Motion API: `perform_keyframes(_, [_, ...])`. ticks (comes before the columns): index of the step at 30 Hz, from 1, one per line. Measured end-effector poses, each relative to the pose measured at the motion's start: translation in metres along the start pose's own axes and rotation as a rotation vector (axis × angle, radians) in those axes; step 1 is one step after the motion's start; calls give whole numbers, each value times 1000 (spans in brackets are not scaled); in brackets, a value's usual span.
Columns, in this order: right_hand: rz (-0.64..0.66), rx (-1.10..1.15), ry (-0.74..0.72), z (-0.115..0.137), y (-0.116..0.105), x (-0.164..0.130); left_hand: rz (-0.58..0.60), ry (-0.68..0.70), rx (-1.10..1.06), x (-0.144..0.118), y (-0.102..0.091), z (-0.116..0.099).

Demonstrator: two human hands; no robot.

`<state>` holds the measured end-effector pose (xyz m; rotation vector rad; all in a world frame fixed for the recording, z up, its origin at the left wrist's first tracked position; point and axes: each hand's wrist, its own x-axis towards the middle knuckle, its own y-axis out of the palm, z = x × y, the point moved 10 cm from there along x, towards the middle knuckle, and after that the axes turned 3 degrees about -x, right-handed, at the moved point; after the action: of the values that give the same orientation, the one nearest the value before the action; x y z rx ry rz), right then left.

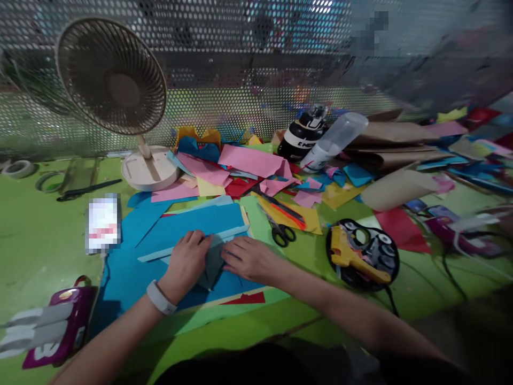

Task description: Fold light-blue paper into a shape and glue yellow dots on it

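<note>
My left hand [185,264], with a white band at the wrist, and my right hand [249,259] both press down on a small folded dark blue-grey paper piece [214,266]. The piece lies on blue paper sheets [188,224] spread over a green table [36,235]. The fingers of both hands lie flat on the fold, fingertips nearly meeting. Black-handled scissors [280,230] lie just right of my right hand.
A beige desk fan [114,80] stands at the back left. A heap of pink, yellow and red paper scraps [248,166] lies behind the blue sheets. A yellow glue gun on a black tray [363,255] sits to the right. A purple stapler [66,326] lies near left.
</note>
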<state>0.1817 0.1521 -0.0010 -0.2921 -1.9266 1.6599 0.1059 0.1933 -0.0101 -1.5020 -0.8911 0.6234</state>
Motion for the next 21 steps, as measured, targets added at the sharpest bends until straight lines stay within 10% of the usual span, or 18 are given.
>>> perform_keyframes(21, [32, 44, 88, -6, -2, 0, 12, 125, -84, -28, -1, 0])
